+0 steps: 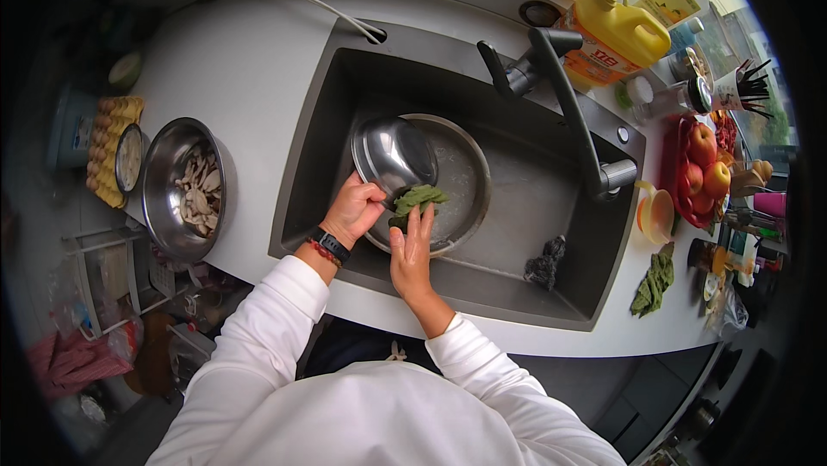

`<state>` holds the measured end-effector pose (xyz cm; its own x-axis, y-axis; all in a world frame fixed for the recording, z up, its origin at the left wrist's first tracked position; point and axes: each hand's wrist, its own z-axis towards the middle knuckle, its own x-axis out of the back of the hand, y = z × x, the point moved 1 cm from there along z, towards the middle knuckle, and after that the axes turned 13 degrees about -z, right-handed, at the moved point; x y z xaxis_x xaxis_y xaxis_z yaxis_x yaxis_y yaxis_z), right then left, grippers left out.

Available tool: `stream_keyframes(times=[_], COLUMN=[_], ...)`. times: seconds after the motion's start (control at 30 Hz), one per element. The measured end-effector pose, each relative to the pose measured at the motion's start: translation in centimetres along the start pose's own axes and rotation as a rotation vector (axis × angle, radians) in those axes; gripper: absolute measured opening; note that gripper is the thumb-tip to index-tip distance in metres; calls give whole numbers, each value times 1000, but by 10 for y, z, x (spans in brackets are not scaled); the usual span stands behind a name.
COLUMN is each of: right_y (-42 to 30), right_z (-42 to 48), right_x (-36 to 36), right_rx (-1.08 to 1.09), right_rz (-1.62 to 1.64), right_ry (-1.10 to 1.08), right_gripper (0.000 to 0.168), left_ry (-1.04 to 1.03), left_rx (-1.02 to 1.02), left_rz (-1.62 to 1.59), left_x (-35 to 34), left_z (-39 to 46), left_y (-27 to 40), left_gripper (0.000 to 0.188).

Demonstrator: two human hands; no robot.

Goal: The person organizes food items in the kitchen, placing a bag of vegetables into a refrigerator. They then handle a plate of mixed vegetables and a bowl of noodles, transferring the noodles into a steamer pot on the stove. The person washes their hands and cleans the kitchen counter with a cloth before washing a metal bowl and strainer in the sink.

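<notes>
My left hand (354,209) grips the rim of a shiny stainless steel bowl (395,151), which is tipped on its side over the sink. With its fingers fairly straight, my right hand (413,259) holds a crumpled green cloth (420,197) at the near edge of the bowl. Below the bowl a wide round metal pan (481,185) lies on the floor of the dark grey sink (517,220). The bowl and my hands hide part of the pan.
A black faucet (572,104) reaches over the sink's right side. A dark scrubber (548,264) lies in the near right corner. To the left stands a steel basin (223,207) of mushroom-like pieces. Another green cloth (654,282) and a red fruit basket (669,169) are on the right.
</notes>
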<state>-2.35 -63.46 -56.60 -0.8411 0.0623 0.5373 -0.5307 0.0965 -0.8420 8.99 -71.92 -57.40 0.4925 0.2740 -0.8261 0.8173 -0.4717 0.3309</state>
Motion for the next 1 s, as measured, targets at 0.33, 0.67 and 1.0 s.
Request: stream_keyframes(times=[0.33, 0.67, 1.0], right_y=[58, 24, 59], right_z=[110, 26, 149], right_x=[16, 11, 25], right_rx=[34, 184, -88], right_rz=[47, -131, 264], right_ry=[-112, 138, -441], right_gripper=[40, 35, 16], left_ry=[64, 6, -142], left_rx=[99, 140, 441], left_rz=[21, 44, 304], left_x=[-5, -10, -43], left_z=[-18, -13, -28], left_y=[-19, -26, -14], left_gripper=[46, 45, 53])
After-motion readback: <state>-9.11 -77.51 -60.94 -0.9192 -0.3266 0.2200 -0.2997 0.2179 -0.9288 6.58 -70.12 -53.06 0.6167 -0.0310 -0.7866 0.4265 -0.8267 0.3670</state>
